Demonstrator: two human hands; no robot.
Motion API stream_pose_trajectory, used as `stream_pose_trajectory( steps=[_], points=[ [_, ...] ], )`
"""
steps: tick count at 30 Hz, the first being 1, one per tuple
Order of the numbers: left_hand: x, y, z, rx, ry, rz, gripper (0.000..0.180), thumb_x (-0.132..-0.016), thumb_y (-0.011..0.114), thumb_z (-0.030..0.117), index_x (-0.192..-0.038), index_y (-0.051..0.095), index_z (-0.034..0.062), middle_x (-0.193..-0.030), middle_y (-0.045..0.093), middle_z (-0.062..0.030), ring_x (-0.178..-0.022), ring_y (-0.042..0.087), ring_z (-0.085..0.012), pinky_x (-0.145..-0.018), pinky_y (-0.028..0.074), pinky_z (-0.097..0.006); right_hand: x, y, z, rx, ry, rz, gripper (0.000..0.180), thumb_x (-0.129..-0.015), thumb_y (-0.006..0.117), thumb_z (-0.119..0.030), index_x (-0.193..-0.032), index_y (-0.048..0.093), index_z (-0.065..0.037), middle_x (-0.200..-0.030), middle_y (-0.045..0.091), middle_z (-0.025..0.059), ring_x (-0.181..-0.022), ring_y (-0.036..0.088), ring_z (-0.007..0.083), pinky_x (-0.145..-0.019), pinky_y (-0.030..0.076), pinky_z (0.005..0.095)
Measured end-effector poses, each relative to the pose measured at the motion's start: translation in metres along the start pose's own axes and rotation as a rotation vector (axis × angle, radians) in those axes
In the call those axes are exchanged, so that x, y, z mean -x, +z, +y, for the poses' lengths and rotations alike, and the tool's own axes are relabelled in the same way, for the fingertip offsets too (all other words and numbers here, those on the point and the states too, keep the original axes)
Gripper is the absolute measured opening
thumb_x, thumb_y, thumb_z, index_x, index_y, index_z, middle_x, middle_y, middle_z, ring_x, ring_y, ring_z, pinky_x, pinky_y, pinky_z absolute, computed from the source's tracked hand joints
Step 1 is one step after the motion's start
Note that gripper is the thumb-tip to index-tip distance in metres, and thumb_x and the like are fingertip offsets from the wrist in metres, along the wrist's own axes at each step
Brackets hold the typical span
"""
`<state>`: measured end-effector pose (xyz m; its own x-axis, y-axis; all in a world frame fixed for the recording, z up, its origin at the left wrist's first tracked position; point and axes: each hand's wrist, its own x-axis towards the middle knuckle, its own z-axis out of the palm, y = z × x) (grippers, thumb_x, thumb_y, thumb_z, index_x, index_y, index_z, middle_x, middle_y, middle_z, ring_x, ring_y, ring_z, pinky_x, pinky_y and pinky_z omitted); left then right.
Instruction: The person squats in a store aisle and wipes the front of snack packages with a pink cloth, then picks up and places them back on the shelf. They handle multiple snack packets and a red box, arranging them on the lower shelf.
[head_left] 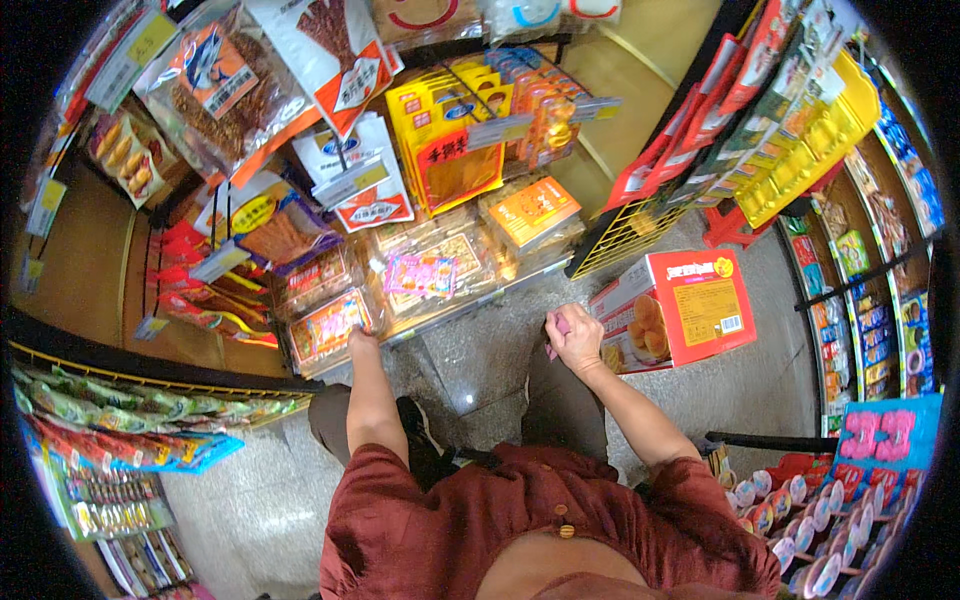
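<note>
My left hand reaches to the front left of the low shelf, against a flat orange-and-pink snack pack. Its fingers are mostly hidden, so whether they grip the pack I cannot tell. Closed in a fist above my right knee, my right hand holds a small pink-purple thing whose kind does not show. On the shelf lie clear packs of pale, nutty-looking snacks, with a pink-and-orange packet on top. A stacked pack with an orange label sits to their right.
A large red carton with pictured round snacks stands on the floor at right. Hanging bags, such as yellow snack bags, fill the rack above. A yellow wire rack juts out at right. Hanging packets line the left side.
</note>
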<state>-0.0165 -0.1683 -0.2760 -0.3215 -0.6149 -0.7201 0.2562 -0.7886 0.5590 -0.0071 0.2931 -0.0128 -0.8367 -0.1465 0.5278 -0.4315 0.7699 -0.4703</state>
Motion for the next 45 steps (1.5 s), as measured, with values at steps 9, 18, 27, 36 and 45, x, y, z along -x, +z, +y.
stream_pose_trajectory(
  steps=[9,18,27,36,45],
  points=[
    [0.012,-0.003,0.008,-0.132,-0.081,-0.035,0.025,-0.094,0.043,0.013,-0.113,0.056,0.0018,-0.109,0.061,-0.0094,-0.095,0.061,-0.0240,-0.076,0.053,-0.038,0.004,0.002,-0.004,-0.010,-0.024,0.013,0.018,-0.079,0.066,-0.021,-0.071,0.058,-0.008,-0.071,0.059,0.0115,-0.060,0.059,0.0322,-0.056,0.049,0.0393],
    [0.063,0.018,-0.007,-0.769,0.448,0.237,0.050,-0.078,0.068,0.024,-0.117,0.048,-0.0004,-0.110,0.057,-0.0229,-0.097,0.060,-0.0357,-0.084,0.047,-0.043,0.002,0.012,-0.006,0.057,-0.103,-0.046,0.019,-0.081,0.066,-0.017,-0.071,0.056,-0.005,-0.069,0.057,0.0117,-0.058,0.056,0.0326,-0.054,0.046,0.0397],
    [0.111,0.063,0.042,-0.811,0.176,0.517,0.083,-0.073,0.077,0.034,-0.126,0.026,-0.0057,-0.115,0.055,-0.0254,-0.104,0.059,-0.0375,-0.090,0.047,-0.042,0.000,0.018,-0.008,0.062,-0.057,-0.095,0.019,-0.083,0.064,-0.019,-0.073,0.056,-0.005,-0.068,0.056,0.0140,-0.057,0.055,0.0349,-0.054,0.044,0.0416],
    [0.132,0.093,0.079,-0.518,-0.101,0.582,0.080,-0.073,0.076,0.039,-0.123,0.035,-0.0079,-0.116,0.054,-0.0211,-0.102,0.059,-0.0321,-0.087,0.050,-0.039,-0.003,0.020,-0.016,0.011,-0.030,-0.110,0.017,-0.084,0.064,-0.017,-0.075,0.058,-0.004,-0.069,0.058,0.0123,-0.058,0.057,0.0321,-0.055,0.045,0.0388],
    [0.134,0.082,0.027,-0.156,0.295,0.506,0.048,-0.083,0.068,0.018,-0.123,0.047,-0.0007,-0.115,0.056,-0.0189,-0.099,0.058,-0.0305,-0.082,0.052,-0.036,-0.007,0.029,-0.015,0.001,-0.038,-0.146,0.014,-0.083,0.064,-0.015,-0.075,0.060,-0.005,-0.071,0.059,0.0121,-0.061,0.058,0.0320,-0.056,0.045,0.0396]
  ],
)
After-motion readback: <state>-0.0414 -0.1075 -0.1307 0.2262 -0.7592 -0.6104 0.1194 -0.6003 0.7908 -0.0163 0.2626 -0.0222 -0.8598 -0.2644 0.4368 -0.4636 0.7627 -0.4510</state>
